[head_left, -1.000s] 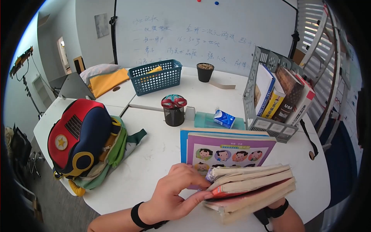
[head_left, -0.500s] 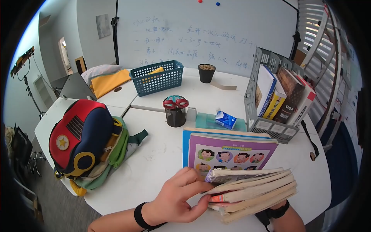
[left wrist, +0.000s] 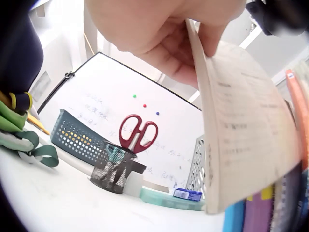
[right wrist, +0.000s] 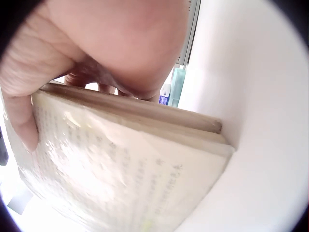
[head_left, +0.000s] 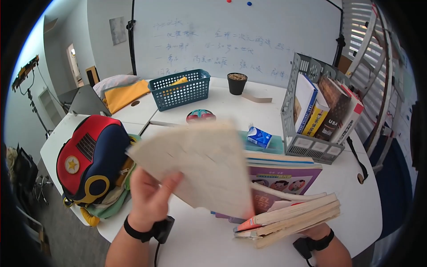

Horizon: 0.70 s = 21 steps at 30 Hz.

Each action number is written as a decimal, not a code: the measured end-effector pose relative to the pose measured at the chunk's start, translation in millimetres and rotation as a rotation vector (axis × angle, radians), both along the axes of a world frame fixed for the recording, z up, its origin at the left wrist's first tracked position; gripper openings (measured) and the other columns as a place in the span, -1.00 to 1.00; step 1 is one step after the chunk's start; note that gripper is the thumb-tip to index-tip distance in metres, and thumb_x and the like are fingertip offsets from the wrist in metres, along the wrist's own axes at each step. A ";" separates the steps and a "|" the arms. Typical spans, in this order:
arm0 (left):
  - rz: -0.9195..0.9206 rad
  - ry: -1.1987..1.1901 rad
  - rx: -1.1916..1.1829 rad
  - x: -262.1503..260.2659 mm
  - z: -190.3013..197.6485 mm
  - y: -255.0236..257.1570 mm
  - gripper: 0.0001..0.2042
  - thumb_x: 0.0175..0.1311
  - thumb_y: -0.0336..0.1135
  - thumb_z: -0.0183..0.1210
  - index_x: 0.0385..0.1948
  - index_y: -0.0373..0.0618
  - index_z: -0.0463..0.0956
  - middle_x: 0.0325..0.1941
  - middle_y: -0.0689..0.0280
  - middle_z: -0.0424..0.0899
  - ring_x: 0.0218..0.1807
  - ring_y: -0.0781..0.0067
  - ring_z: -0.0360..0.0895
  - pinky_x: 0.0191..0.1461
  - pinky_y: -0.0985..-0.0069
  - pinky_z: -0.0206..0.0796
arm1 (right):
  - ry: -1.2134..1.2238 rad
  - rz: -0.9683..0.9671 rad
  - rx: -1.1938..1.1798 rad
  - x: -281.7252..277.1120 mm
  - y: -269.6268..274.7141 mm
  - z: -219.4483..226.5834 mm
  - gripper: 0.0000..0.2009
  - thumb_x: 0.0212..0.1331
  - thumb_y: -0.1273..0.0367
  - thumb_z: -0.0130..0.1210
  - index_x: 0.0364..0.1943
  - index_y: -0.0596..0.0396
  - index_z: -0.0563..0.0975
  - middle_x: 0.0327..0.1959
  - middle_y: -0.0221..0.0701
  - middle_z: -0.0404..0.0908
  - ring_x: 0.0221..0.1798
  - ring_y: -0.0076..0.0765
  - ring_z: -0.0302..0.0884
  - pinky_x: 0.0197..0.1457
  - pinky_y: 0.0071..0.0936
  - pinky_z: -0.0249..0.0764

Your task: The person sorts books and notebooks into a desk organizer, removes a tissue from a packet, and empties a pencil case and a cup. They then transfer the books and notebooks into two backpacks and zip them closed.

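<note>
My left hand (head_left: 151, 198) pinches a cream-coloured book (head_left: 200, 164) by its edge, thumb on the near face, and holds it up to the left of the stack; it is blurred in the head view. Printed lines show on its face in the left wrist view. My right hand (head_left: 318, 231) grips a stack of worn books (head_left: 289, 220), its thumb on a glossy printed cover (right wrist: 120, 150) in the right wrist view. One book in the stack has an orange-red spine. Just behind stands a purple book (head_left: 307, 175) with cartoon faces, partly covered by the others.
A grey file holder (head_left: 311, 153) with several upright books stands at the right. Behind lie a teal case (head_left: 276, 144) and a small blue-white box (head_left: 259, 137). Scissors stand in a mesh pen cup (left wrist: 108, 176). A red-and-blue backpack (head_left: 106, 147) is at left, a blue basket (head_left: 182, 100) farther back.
My left hand has moved left and up from the stack's left edge, bringing the cream-coloured book with it. The stack in my right hand is thinner and stays in about the same place.
</note>
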<state>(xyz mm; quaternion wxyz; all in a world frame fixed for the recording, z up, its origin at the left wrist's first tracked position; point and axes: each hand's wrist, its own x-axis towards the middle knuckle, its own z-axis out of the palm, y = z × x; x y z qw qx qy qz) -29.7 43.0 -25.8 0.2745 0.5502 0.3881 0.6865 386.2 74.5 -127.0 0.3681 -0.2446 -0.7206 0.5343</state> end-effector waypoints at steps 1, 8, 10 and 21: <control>0.029 0.009 0.023 -9.8 -1.2 2.4 -0.62 0.48 -0.50 0.29 0.26 -0.35 0.45 0.18 0.15 0.73 0.21 0.41 0.65 0.35 0.40 0.43 | -0.025 -0.061 -0.058 1.8 -4.1 2.1 -0.30 0.18 0.36 0.54 0.40 0.13 0.46 0.47 -0.22 0.48 0.45 -0.18 0.46 0.55 -0.20 0.36; 0.235 0.151 0.168 -19.7 -2.1 5.1 -0.59 0.51 -0.43 0.29 0.30 -0.32 0.41 0.23 0.18 0.70 0.26 0.45 0.60 0.42 0.44 0.33 | 0.007 -0.081 -0.118 -6.8 -1.6 31.4 -0.55 0.41 0.10 0.33 0.05 0.27 0.69 -0.04 -0.17 0.81 0.00 -0.27 0.77 0.20 -0.26 0.67; 0.265 0.149 0.173 -14.6 -3.2 2.5 -0.58 0.50 -0.43 0.29 0.30 -0.32 0.41 0.23 0.18 0.70 0.27 0.44 0.60 0.42 0.43 0.34 | 0.156 -0.047 -0.270 -12.6 -1.0 36.3 -0.55 0.42 0.05 0.31 -0.04 0.26 0.73 -0.11 -0.18 0.82 -0.08 -0.27 0.79 0.13 -0.28 0.68; -0.371 0.423 0.007 53.9 -19.5 -23.2 -0.68 0.41 -0.51 0.34 0.16 -0.24 0.60 -0.10 0.11 0.85 -0.18 0.14 0.85 -0.11 0.40 0.61 | 0.502 -0.286 -0.852 27.4 -5.0 -33.8 -0.41 0.50 0.13 0.22 0.47 0.14 0.41 0.43 -0.21 0.53 0.34 -0.26 0.56 0.45 -0.31 0.46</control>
